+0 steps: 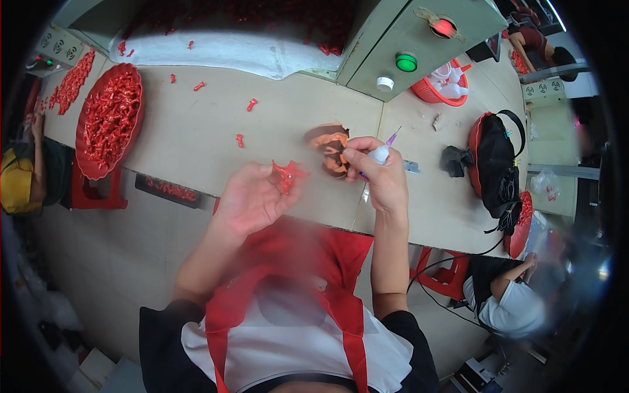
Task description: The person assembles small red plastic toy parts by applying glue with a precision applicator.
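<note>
Broadly, worktable (183,124): pale top, its near edge running in front of the person's red apron (331,245); a seam crosses it right of the middle.
Cabinet (416,40): grey-green, along the table's far edge, with a lit red lamp (443,27), a green button (406,61) and a white knob (385,84); a white sheet (262,57) with small red figures on it lines the opening.
Oval tray (98,174): red, scallop-rimmed, heaped with glossy red pieces, at the table's left end.
Black bag (495,164): toward the table's right end, handle upward.
Plastic basket (432,95): red, near the far edge just right of the cabinet, holding white bottles.
Left hand (252,203): above the near edge, palm turned up, thumb and blurred fingers grasping the red piece.
Right hand (383,177): near the seam, fingers wrapped around the squeeze bottle.
Orange-and-dark piece (334,147): at the right fingertips (too blurred to name, and I cannot tell whether they grip it).
Squeeze bottle (379,154): white, its purple needle tip (392,139) pointing up and right.
Red piece (287,175): pronged, in the left fingers.
Loose figures (252,105): four, small and red, scattered between tray and cabinet.
</note>
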Motion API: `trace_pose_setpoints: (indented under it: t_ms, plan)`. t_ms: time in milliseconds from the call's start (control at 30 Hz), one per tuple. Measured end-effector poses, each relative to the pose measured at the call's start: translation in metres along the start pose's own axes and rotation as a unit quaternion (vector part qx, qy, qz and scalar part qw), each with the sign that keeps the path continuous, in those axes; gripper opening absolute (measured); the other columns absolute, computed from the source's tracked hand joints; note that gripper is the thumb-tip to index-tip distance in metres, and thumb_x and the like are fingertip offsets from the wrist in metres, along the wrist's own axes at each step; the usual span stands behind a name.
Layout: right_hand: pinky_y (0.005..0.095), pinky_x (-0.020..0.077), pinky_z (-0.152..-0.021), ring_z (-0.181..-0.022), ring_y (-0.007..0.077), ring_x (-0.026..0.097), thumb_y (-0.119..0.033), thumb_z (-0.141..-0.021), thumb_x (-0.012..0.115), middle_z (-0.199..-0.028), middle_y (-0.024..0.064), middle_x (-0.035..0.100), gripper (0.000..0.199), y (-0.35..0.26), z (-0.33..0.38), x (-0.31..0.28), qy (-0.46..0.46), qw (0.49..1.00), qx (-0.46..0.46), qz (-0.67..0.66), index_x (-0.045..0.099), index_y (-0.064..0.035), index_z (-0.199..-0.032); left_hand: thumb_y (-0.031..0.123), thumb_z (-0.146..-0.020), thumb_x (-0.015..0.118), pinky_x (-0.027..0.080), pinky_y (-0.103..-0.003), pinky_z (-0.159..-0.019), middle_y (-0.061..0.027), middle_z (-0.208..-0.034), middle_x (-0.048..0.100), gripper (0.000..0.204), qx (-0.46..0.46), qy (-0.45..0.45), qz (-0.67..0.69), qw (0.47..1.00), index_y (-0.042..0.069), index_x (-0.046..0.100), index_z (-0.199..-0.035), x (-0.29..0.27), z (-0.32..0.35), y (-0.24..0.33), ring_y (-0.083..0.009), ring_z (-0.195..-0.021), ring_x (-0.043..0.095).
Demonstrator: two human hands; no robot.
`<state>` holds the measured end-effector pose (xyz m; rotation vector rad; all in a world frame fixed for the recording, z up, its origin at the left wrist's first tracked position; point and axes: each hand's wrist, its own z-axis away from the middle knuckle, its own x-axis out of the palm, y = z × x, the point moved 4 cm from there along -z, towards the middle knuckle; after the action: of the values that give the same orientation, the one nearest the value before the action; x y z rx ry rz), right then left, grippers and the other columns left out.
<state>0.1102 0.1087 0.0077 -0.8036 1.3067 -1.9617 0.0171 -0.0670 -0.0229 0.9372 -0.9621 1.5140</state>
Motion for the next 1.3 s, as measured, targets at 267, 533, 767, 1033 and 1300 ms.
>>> trace_pose_setpoints:
  t_ms: [267,533,767,1033,1300]
  plan:
    - [0.0256,0.0444,-0.05,-0.055,0.0122,0.055,-0.007,-0.079,0.062,-0.073,0.0057,0.06,0.015,0.002,0.011,0.031,-0.073,0.981,0.053,-0.17,0.061,0.0021,-0.09,0.02,-0.082,0.052,0.053,-0.032,-0.079,-0.0163,-0.106,0.055,0.04,0.002,-0.018,-0.029,0.999,-0.01,0.048,-0.109,0.004,0.002,0.0,-0.024,-0.091,0.058]
    - [0.0254,0.0455,-0.051,-0.056,0.0099,0.054,-0.011,-0.082,0.062,-0.072,0.005,0.059,0.02,-0.001,0.017,0.039,-0.097,0.979,0.054,-0.171,0.06,0.0038,-0.096,0.019,-0.083,0.051,0.052,-0.032,-0.08,-0.0159,-0.107,0.055,0.035,0.045,0.031,-0.049,0.997,-0.007,0.052,-0.106,0.002,0.003,0.0,-0.025,-0.089,0.059]
    - [0.0275,0.0485,-0.064,-0.067,0.0159,0.06,-0.004,-0.076,0.063,-0.078,0.0054,0.062,0.016,-0.011,0.03,0.061,-0.097,0.994,0.015,-0.039,0.065,0.0006,-0.091,0.016,-0.083,0.051,0.05,-0.033,-0.083,-0.0138,-0.109,0.055,0.034,0.102,0.043,-0.146,0.983,-0.004,0.052,-0.109,0.018,0.005,-0.007,-0.0222,-0.092,0.058]
    - [0.0309,0.0487,-0.061,-0.069,0.0222,0.061,-0.003,-0.064,0.067,-0.076,0.0085,0.058,0.02,-0.031,0.038,0.065,-0.052,0.909,-0.214,0.355,0.065,-0.0041,-0.084,0.013,-0.082,0.052,0.051,-0.035,-0.08,-0.0105,-0.103,0.057,0.026,0.117,0.049,-0.266,0.956,-0.004,0.056,-0.102,0.003,0.008,-0.001,-0.0195,-0.091,0.058]
    - [0.0321,0.0482,-0.065,-0.071,0.0246,0.062,0.002,-0.064,0.061,-0.08,0.01,0.058,0.02,-0.03,0.023,0.033,0.069,0.916,-0.241,0.314,0.063,-0.0038,-0.083,0.014,-0.08,0.054,0.052,-0.036,-0.08,-0.0171,-0.11,0.055,0.028,-0.012,0.003,-0.108,0.994,-0.002,0.053,-0.103,0.002,0.002,-0.005,-0.0223,-0.094,0.057]
